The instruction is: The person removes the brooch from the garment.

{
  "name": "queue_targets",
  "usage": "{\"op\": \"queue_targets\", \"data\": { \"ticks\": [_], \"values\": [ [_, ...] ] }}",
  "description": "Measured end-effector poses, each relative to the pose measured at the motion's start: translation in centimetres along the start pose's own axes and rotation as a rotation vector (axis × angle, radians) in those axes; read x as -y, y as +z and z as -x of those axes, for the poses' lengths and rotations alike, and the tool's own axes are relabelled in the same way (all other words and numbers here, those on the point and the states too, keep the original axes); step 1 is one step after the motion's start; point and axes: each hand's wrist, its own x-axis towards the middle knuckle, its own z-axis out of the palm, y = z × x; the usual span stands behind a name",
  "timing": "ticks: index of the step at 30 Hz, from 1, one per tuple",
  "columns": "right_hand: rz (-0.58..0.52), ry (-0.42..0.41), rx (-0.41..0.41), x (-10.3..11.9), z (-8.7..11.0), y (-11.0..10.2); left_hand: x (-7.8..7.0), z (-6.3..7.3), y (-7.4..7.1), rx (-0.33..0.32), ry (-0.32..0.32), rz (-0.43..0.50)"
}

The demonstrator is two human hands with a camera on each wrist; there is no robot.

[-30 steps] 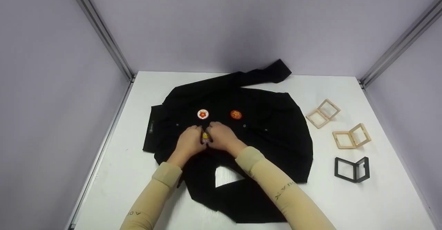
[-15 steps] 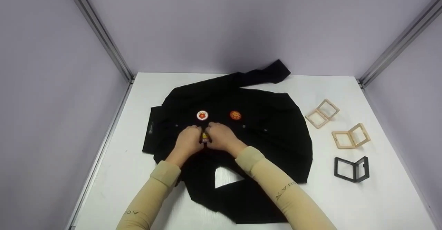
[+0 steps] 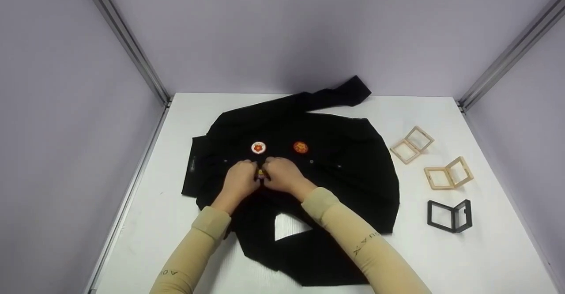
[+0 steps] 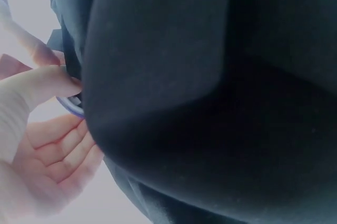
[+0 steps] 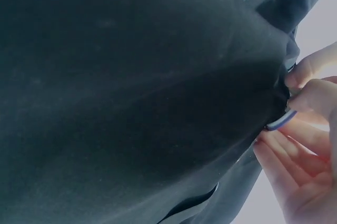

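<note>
A black button-up garment (image 3: pixel 353 148) lies spread on the white table. At its middle a small round badge with a yellow and purple face (image 3: pixel 261 174) is pinched between both hands, its face mostly covered. My left hand (image 3: pixel 239 180) grips the badge's left side and my right hand (image 3: pixel 284 175) its right side. Both wrist views show the badge's blue-white rim (image 4: pixel 70 107) at the fabric, with thumbs and fingertips pressed close on it. Just beyond the hands sit a white badge with a red flower (image 3: pixel 258 147) and a red-orange badge (image 3: pixel 301 147) on the garment.
On the table's right side stand two open light-wood frames, the farther one (image 3: pixel 412 145) and the nearer one (image 3: pixel 449 174), with an open black frame (image 3: pixel 450 216) in front. Pale walls (image 3: pixel 282 33) enclose the table at the back and sides.
The badge between the hands has tilted, so less of its yellow face shows. Both hands stay in nearly the same place; the garment and frames have not moved.
</note>
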Motion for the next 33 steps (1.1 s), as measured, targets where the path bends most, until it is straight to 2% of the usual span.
{"op": "queue_targets", "data": {
  "ticks": [10, 17, 33],
  "values": [
    [-0.002, -0.035, -0.021, 0.0, 0.0, 0.2, 0.1, 0.2, 0.1, -0.069, 0.051, -0.048],
    [0.057, -0.036, -0.073, 0.2, 0.1, 0.2, 0.3, 0.1, 0.6, -0.128, 0.089, -0.078],
    [0.16, -0.061, -0.223, 0.3, 0.0, 1.2, 0.1, 0.2, 0.7, -0.199, 0.102, -0.087]
  ]
}}
